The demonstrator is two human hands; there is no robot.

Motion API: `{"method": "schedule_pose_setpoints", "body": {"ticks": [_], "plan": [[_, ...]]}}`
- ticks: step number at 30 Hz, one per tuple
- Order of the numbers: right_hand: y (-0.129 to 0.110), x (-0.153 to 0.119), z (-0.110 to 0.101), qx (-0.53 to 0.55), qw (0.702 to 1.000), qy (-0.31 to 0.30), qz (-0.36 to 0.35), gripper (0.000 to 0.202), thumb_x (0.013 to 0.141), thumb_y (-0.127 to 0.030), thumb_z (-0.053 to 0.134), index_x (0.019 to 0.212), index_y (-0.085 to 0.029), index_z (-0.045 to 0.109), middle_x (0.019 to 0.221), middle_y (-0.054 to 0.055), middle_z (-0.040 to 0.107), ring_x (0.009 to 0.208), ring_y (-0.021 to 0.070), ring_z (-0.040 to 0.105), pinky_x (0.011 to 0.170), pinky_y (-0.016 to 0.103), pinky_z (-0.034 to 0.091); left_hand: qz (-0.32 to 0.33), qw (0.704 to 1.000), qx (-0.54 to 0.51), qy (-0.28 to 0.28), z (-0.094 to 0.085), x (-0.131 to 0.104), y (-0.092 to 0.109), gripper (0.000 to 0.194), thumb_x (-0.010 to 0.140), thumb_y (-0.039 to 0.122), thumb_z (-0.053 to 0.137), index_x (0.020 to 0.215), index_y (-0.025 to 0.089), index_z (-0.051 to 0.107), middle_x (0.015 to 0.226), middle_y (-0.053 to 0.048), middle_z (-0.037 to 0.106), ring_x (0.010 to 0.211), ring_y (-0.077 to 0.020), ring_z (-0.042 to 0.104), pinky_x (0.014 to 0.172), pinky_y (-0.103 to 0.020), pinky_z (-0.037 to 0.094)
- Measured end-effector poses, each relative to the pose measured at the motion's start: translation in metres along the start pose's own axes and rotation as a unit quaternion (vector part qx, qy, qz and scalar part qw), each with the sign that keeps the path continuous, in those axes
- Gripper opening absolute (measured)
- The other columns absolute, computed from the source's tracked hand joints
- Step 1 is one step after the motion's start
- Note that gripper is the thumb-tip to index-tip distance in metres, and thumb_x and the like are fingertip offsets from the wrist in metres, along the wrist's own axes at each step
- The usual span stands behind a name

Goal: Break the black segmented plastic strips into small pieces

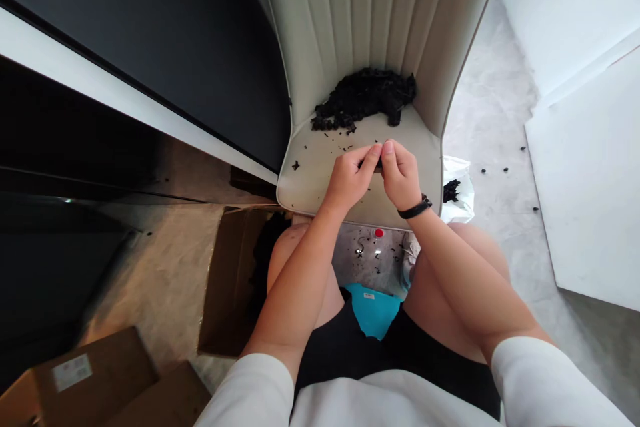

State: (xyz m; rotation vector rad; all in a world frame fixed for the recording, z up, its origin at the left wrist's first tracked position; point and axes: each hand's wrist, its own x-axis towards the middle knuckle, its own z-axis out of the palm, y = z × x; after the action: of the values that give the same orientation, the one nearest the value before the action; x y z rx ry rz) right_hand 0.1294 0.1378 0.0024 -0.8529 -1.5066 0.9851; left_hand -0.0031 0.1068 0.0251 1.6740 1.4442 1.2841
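My left hand and my right hand meet above the front of a pale padded chair seat. The fingers of both are closed, thumbs up and nearly touching, around a small black piece. Most of that piece is hidden by the fingers, and I cannot make out its kind. Behind my hands, a heap of black, strip-like pieces lies against the chair's backrest. Small black scraps are scattered over the seat.
Left of my legs stands an open cardboard box with black material inside. A white plastic bag holding black pieces is right of the chair. Closed cartons sit lower left. Black bits dot the floor. A white panel stands right.
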Motion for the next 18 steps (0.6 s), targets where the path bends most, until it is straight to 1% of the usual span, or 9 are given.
{"method": "schedule_pose_setpoints", "body": {"ticks": [6,12,15,18], "plan": [[0.004,0.002,-0.001,0.061,0.997,-0.029,0.045,0.068,0.108,-0.082,0.054,0.073,-0.026,0.042,0.061,-0.004,0.040,0.057,0.0133,0.038,0.055,0.032,0.032,0.023,0.999,0.028,0.020,-0.008,0.003,0.003,0.068,0.112,0.073,0.048,0.068,0.022,0.056,0.064,-0.001,0.058,0.065,-0.0152,0.051,0.065,-0.033,0.041],[0.003,0.004,-0.004,0.100,0.990,-0.055,0.079,0.068,0.104,-0.084,0.061,0.074,-0.026,0.044,0.060,-0.005,0.040,0.053,0.0124,0.040,0.050,0.031,0.032,0.024,0.999,0.042,0.001,-0.012,0.003,0.008,0.068,0.113,0.072,0.046,0.069,0.022,0.060,0.066,-0.003,0.064,0.067,-0.0163,0.056,0.067,-0.034,0.044],[0.003,0.006,-0.006,0.088,0.992,-0.059,0.075,0.067,0.104,-0.084,0.061,0.074,-0.026,0.044,0.060,-0.005,0.041,0.054,0.0126,0.040,0.050,0.031,0.031,0.012,0.999,0.035,-0.005,-0.013,0.002,0.009,0.068,0.113,0.074,0.046,0.072,0.022,0.062,0.068,-0.002,0.064,0.068,-0.0159,0.055,0.069,-0.033,0.044],[0.001,0.008,-0.009,0.041,0.997,-0.052,0.043,0.070,0.105,-0.084,0.060,0.072,-0.025,0.041,0.062,-0.004,0.039,0.058,0.0129,0.035,0.054,0.032,0.028,-0.008,0.999,0.022,-0.038,-0.013,0.001,0.008,0.064,0.108,0.077,0.054,0.079,0.021,0.065,0.072,0.000,0.062,0.073,-0.0155,0.054,0.071,-0.032,0.043]]}}
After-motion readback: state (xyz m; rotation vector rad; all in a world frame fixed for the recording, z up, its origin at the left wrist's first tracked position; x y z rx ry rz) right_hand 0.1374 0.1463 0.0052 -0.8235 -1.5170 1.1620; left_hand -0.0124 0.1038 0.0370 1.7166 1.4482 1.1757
